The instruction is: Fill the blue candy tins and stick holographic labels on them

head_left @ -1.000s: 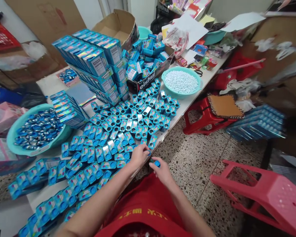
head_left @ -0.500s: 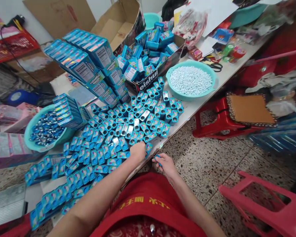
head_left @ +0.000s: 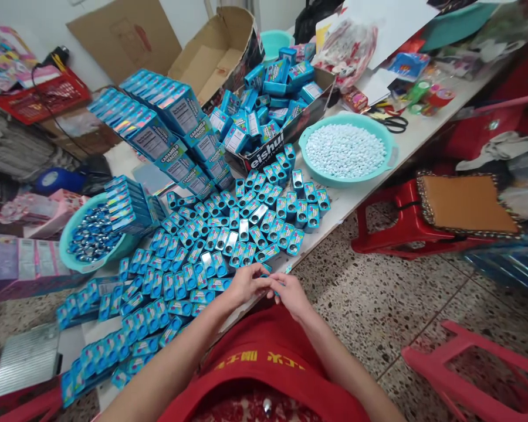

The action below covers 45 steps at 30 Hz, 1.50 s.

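The left hand (head_left: 247,282) and right hand (head_left: 287,294), apart half a second earlier, had now met at the edge of the table (head_left: 337,226). The right pinched a small blue piece (head_left: 277,293), mostly hidden; the left curled over a blue candy container (head_left: 266,268) — its hold could not be told. Piece and container seemed close enough to join — contact was hidden.
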Motion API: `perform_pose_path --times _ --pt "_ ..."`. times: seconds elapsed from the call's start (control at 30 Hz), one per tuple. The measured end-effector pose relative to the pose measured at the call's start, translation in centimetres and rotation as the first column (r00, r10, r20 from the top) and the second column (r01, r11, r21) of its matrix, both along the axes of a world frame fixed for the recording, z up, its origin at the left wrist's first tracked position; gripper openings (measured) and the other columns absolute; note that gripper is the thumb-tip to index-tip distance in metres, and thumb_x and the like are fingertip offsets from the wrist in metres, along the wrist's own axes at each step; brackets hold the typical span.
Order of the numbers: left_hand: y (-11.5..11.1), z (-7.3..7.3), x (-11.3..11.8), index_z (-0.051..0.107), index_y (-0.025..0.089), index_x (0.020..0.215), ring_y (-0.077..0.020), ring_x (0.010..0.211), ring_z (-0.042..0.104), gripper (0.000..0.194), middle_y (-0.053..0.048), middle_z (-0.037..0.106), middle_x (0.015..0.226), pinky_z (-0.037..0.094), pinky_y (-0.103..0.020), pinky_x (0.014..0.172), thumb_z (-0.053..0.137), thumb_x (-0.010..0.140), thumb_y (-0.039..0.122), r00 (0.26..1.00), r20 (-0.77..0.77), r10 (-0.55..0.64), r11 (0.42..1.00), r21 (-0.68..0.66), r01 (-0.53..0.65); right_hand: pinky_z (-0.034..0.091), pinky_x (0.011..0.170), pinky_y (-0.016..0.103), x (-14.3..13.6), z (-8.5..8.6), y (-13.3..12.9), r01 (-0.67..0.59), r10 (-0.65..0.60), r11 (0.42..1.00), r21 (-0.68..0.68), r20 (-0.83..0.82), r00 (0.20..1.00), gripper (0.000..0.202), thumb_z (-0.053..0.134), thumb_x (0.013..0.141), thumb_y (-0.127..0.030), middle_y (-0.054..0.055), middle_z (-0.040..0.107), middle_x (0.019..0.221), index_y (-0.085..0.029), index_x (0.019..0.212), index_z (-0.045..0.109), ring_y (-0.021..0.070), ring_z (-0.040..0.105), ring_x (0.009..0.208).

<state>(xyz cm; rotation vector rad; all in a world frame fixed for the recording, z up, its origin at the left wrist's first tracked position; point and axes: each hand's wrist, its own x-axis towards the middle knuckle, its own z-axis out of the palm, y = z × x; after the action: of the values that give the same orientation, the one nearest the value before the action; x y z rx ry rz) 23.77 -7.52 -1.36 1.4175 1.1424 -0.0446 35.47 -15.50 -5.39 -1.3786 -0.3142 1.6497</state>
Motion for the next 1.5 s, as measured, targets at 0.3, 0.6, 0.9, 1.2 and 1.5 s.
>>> perform_pose_path --times 0.3,0.6,0.9,1.2,1.5 --pt "5.6 -1.5 3.5 0.056 0.015 0.1 -0.0208 0.081 0.065 0.026 -0.008 0.067 0.085 0.045 -0.027 0.069 0.058 0.074 0.02 0.778 -0.623 -0.085 0.838 0.378 0.394 0.047 0.086 0.034 2.1 -0.7 -0.1 0.293 -0.303 0.953 -0.081 -0.339 0.891 0.037 0.074 0.054 -0.021 0.007 0.067 0.101 -0.018 0.09 0.065 0.0194 0.064 0.092" --pt "6.9 -1.1 4.1 0.059 0.018 0.088 -0.0228 0.087 0.063 0.016 -0.008 0.068 0.087 0.043 -0.027 0.068 0.058 0.076 0.028 0.62 -0.743 -0.253 0.786 0.216 0.58 0.052 0.079 0.033 3.1 -2.4 -0.1 0.311 -0.346 0.937 -0.161 -0.286 0.893 0.033 0.079 0.056 -0.029 0.004 0.067 0.079 -0.017 0.08 0.06 0.016 0.067 0.074" --pt "7.2 -0.6 5.7 0.063 0.016 0.092 -0.0292 0.095 0.062 0.024 -0.014 0.066 0.1 0.047 -0.031 0.07 0.061 0.07 0.025 0.49 -0.834 -0.251 0.783 0.122 0.61 0.053 0.078 0.034 3.5 -3.0 0.4 0.318 -0.359 0.93 -0.183 -0.264 0.895 0.034 0.079 0.055 -0.03 0.003 0.067 0.079 -0.018 0.079 0.059 0.016 0.066 0.074" --pt "7.3 -0.5 6.1 0.062 0.016 0.096 -0.028 0.093 0.063 0.024 -0.014 0.067 0.096 0.047 -0.032 0.071 0.058 0.076 0.028 0.465 -0.844 -0.268 0.754 0.116 0.646 0.053 0.075 0.032 3.7 -3.5 1.4 0.306 -0.354 0.928 -0.213 -0.247 0.902 0.035 0.079 0.055 -0.029 0.004 0.067 0.079 -0.016 0.082 0.06 0.0156 0.066 0.071" --pt "6.6 -0.3 7.7 0.062 0.013 0.095 -0.0279 0.093 0.063 0.019 -0.017 0.067 0.096 0.047 -0.032 0.072 0.052 0.079 0.016 0.425 -0.862 -0.277 0.742 0.089 0.664 0.053 0.064 0.028 4.1 -2.8 2.7 0.305 -0.35 0.931 -0.2 -0.255 0.902 0.036 0.08 0.051 -0.032 0.003 0.067 0.078 -0.017 0.08 0.064 0.0138 0.064 0.066"
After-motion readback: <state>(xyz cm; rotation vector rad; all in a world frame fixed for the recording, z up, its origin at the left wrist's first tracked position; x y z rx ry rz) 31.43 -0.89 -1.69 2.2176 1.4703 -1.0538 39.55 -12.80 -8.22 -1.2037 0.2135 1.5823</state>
